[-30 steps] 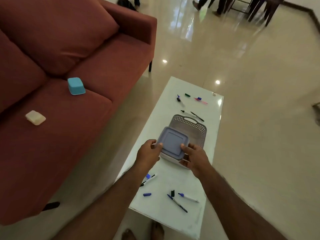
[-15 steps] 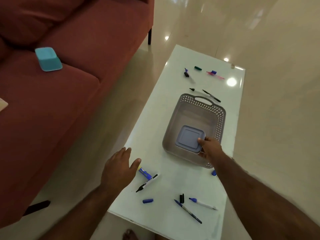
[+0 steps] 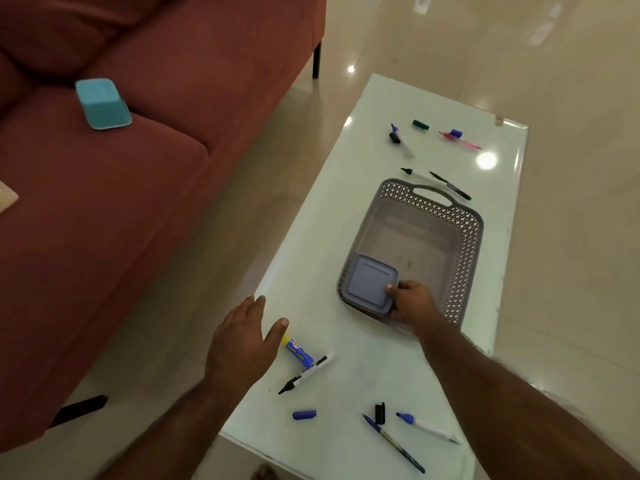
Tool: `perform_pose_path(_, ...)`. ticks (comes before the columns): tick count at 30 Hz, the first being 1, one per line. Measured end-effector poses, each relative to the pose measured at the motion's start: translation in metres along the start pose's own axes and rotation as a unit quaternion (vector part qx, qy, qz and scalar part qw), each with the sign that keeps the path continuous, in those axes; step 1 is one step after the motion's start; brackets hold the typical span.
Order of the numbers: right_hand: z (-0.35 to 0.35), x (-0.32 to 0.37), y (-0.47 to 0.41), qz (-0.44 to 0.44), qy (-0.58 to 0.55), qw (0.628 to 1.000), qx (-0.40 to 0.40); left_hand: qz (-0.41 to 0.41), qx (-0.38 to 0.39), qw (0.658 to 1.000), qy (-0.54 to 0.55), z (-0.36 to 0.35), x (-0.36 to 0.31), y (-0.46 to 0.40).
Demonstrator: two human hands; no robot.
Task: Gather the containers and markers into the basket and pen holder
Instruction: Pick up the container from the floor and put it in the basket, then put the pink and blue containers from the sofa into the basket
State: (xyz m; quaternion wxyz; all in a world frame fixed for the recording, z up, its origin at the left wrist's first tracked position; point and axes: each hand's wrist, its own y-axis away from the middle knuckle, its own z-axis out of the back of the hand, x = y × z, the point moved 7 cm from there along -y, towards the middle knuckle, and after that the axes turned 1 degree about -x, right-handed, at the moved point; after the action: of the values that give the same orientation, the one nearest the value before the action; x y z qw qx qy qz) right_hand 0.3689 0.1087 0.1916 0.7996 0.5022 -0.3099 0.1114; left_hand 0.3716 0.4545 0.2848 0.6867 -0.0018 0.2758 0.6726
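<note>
A grey perforated basket stands on the white table. In its near left corner lies a container with a blue-grey lid. My right hand grips that container's near right corner. My left hand hovers open over the table's left edge, holding nothing, its thumb beside a blue and yellow marker. A black-tipped marker lies next to that one. More markers and caps are scattered near the front edge and at the far end. A turquoise container lies upside down on the sofa.
The red sofa runs along the left, with a pale object at the frame's left edge. A strip of glossy floor separates sofa and table. No pen holder is in view.
Both hands carried the lidded container, then the left hand let go. The right hand has lowered it into the basket's near left corner. The view has tilted down.
</note>
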Motion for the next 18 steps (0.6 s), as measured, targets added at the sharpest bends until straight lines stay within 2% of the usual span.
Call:
perform_pose_path(4, 0.009, 0.002, -0.002, 0.012, 0.047, 0.999, -0.01, 0.003, -0.005, 1.0, -0.002, 0.003, -0.001, 0.004)
perform_pose_path(7, 0.023, 0.02, 0.012, 0.067, 0.103, 0.99, -0.068, 0.004, -0.003, 1.0, -0.007, 0.007, -0.003, 0.009)
perform_pose_path(10, 0.028, 0.049, 0.052, 0.153, 0.185, 0.966, -0.099, 0.013, -0.017, 1.0, -0.003, 0.022, -0.007, 0.017)
perform_pose_path(13, 0.016, 0.07, 0.112, 0.23, 0.189, 0.954, -0.036, 0.031, -0.045, 0.999, -0.002, 0.051, -0.009, 0.039)
perform_pose_path(18, -0.017, 0.074, 0.198, 0.27, 0.246, 0.929, 0.054, 0.061, -0.044, 0.997, -0.023, 0.093, 0.003, 0.071)
